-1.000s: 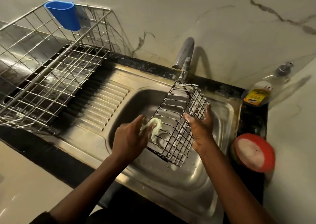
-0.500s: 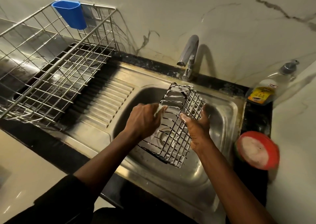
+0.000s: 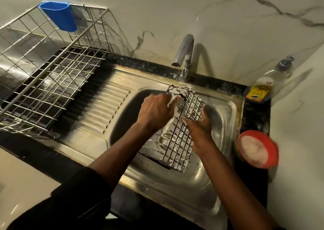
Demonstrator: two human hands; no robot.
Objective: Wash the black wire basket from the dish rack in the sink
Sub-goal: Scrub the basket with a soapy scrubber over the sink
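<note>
The black wire basket [image 3: 178, 142], covered in white foam, stands tilted in the steel sink [image 3: 220, 152] below the tap. My right hand [image 3: 198, 126] grips its right side, thumb over the wires. My left hand [image 3: 156, 110] holds a pale soapy scrub pad [image 3: 172, 100] against the basket's upper inner part, near the top rim. The pad is mostly hidden by my fingers.
A large steel dish rack [image 3: 52, 68] with a blue cup holder [image 3: 59, 17] stands on the left over the ribbed drainboard [image 3: 101, 107]. The tap [image 3: 184, 54] rises behind the sink. A soap dispenser bottle [image 3: 263, 87] and a red soap tub [image 3: 256, 149] sit at the right.
My left hand has moved with the pad from the basket's lower middle up to its top rim. The right hand keeps its grip on the basket's side.
</note>
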